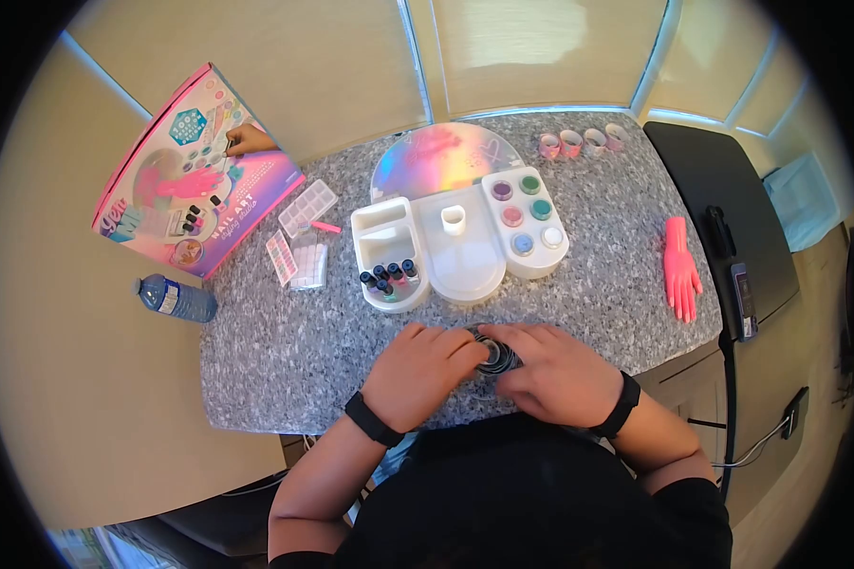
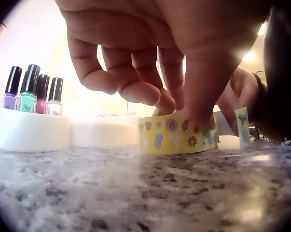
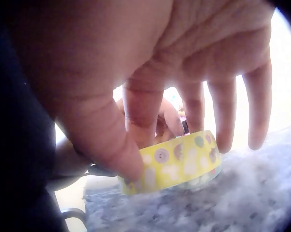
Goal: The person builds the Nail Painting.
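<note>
A coiled strip (image 1: 496,356), yellow with small printed pictures on its outer face, stands on edge near the counter's front. The left hand (image 1: 416,372) pinches its left side, the thumb over the yellow band (image 2: 177,137) in the left wrist view. From the other side the right hand (image 1: 562,377) grips it, thumb on the outer face of the band (image 3: 179,166) and index finger behind. The right hand's other fingers hang straight down beside it. A short end of the strip (image 2: 243,126) sticks up at the right.
Beyond the hands stands a white tray set (image 1: 465,275) with nail polish bottles (image 1: 385,277) and colour pots. A boxed kit (image 1: 194,180), water bottle (image 1: 176,297) and plastic cases (image 1: 307,206) lie left; a pink model hand (image 1: 679,270) lies right, patterned rolls (image 1: 570,144) behind.
</note>
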`<state>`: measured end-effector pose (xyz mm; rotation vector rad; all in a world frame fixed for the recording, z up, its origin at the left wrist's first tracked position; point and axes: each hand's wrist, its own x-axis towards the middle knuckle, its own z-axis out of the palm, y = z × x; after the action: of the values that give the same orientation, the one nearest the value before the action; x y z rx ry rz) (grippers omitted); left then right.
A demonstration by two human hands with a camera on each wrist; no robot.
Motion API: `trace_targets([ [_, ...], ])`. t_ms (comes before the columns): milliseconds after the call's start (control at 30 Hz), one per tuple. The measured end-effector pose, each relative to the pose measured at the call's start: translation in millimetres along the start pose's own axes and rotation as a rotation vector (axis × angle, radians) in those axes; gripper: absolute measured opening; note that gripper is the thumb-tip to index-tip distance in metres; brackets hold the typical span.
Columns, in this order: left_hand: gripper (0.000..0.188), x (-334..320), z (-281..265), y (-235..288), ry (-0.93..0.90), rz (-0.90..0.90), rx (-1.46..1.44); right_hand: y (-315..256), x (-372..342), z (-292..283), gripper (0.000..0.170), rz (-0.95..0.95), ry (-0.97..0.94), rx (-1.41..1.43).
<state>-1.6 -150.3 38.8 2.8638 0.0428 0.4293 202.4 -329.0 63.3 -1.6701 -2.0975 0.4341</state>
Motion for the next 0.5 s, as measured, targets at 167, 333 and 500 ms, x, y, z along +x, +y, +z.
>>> trace_targets([
  [167, 0.019, 6, 0, -3, -0.113, -0.043, 0.003, 3, 0, 8, 0.016, -0.007, 0.044, -0.018],
  [333, 0.019, 12, 4, -1, -0.074, -0.041, -0.034, 8, 0, 17, 0.027, 0.007, 0.088, -0.037],
  [500, 0.024, 5, -5, -8, 0.006, -0.142, -0.154, 7, -1, 3, 0.043, 0.049, 0.159, -0.012],
])
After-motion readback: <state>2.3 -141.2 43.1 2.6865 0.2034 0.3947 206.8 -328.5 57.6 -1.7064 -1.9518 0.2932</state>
